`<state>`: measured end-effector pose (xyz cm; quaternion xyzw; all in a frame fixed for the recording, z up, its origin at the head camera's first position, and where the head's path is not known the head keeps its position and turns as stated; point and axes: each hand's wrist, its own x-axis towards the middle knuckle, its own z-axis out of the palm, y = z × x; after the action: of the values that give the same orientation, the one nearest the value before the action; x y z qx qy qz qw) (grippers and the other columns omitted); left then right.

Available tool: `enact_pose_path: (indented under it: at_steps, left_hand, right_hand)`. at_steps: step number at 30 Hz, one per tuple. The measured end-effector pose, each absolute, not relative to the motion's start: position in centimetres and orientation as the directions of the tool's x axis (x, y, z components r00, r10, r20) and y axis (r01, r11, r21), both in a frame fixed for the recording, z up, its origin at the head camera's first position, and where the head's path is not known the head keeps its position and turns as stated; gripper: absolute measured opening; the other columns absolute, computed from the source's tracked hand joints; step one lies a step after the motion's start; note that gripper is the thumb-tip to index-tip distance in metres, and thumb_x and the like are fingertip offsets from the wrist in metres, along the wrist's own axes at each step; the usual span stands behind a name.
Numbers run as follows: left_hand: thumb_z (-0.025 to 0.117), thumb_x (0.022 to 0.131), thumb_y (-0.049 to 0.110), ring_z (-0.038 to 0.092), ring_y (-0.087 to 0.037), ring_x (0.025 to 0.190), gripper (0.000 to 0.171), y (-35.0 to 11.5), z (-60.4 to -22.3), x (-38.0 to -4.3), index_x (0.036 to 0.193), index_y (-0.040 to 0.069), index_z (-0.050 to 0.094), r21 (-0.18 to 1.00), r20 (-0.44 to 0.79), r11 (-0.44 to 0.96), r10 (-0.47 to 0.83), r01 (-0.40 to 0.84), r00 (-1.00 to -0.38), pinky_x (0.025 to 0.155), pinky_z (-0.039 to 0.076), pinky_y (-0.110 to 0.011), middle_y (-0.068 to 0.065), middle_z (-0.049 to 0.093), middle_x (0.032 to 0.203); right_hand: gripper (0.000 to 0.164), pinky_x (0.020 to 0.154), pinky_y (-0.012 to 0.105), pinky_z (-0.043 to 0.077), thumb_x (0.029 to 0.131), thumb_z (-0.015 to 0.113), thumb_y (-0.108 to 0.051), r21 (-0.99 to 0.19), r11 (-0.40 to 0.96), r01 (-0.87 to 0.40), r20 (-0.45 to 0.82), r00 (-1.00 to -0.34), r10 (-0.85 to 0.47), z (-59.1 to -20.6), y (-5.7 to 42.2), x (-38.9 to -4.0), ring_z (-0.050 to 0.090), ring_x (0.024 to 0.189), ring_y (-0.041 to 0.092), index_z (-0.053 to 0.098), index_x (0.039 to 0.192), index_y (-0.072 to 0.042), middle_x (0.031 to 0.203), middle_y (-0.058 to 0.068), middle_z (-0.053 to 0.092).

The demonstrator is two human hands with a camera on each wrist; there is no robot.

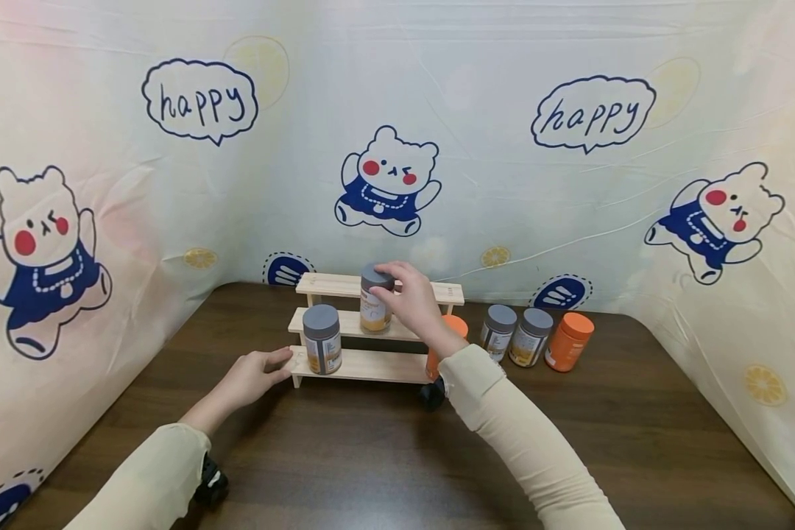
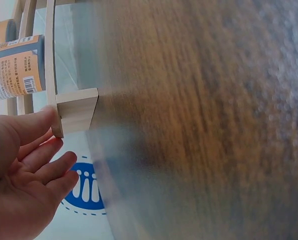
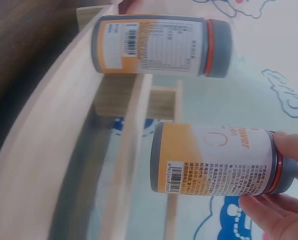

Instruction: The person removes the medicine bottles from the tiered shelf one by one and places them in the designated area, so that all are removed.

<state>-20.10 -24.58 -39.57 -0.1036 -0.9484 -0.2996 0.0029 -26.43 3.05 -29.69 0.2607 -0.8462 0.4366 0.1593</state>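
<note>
In the head view, my right hand (image 1: 411,298) grips a grey-lidded supplement jar (image 1: 375,313) by its lid. That jar is upright over the middle step of a three-step wooden rack (image 1: 377,366); in the right wrist view a gap shows between the jar's base (image 3: 161,157) and the step. My left hand (image 1: 252,377) pinches the left end of the lowest step, thumb above and fingers below, as the left wrist view shows. Next to it on that step stands another grey-lidded jar (image 1: 322,342). An orange jar (image 1: 456,326), partly hidden by my right arm, is at the rack's right end.
Right of the rack, two grey-lidded jars (image 1: 499,331) (image 1: 531,338) and an orange jar (image 1: 571,342) stand on the dark wooden table (image 1: 371,456). A printed cloth (image 1: 490,184) surrounds the back and sides.
</note>
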Motion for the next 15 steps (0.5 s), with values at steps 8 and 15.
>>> enact_pose_path:
  at_steps: [8,15]
  left_hand:
    - [0.062,0.088,0.015,0.042,-0.040,0.119,0.042,-24.6,-39.6,-20.1,0.127,-0.001,0.054,0.570,0.075,0.797,0.194,0.202,-0.978,0.094,0.035,-0.054,-0.019,0.047,0.132]
    - [0.062,0.089,0.015,0.041,-0.040,0.120,0.043,-24.6,-39.6,-20.1,0.127,-0.001,0.053,0.574,0.066,0.796,0.190,0.193,-0.979,0.094,0.033,-0.055,-0.019,0.046,0.133]
  right_hand:
    - [0.035,0.085,0.037,0.048,0.084,0.068,-0.014,-0.685,0.400,-0.609,0.534,-0.793,-0.292,-27.8,4.4,-25.5,0.054,0.105,0.019,0.062,0.117,-0.004,0.117,0.008,0.057]
    - [0.034,0.085,0.032,0.048,0.084,0.068,-0.010,-0.683,0.356,-0.638,0.580,-0.770,-0.268,-26.3,6.3,-25.3,0.054,0.104,0.020,0.062,0.116,-0.002,0.116,0.010,0.055]
